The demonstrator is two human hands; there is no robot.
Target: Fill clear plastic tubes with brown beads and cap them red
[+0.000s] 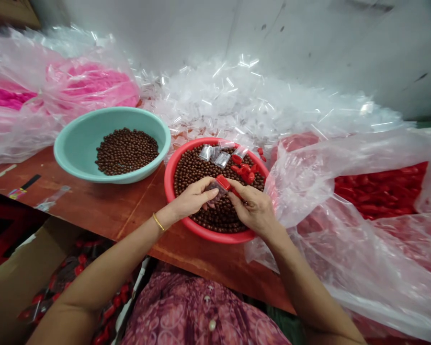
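Over the red basin (170, 191), my left hand (194, 195) grips a small clear plastic container (219, 190) with dark contents. A red cap (222, 182) sits at the container's upper end. The fingers of my right hand (253, 206) are closed at the cap, holding a red plastic piece (236, 191) partly hidden by them. Brown balls (192, 167) fill the basin beneath both hands. On the balls lie several clear empty containers (221, 159) and a cluster of loose red caps (246, 172).
A turquoise basin (73, 158) with more brown balls stands to the left. Clear containers (230, 96) are heaped along the wall. Plastic bags hold pink pieces (96, 86) at left and red pieces (380, 191) at right. Below the table edge, a cardboard box (17, 278) contains red-capped containers.
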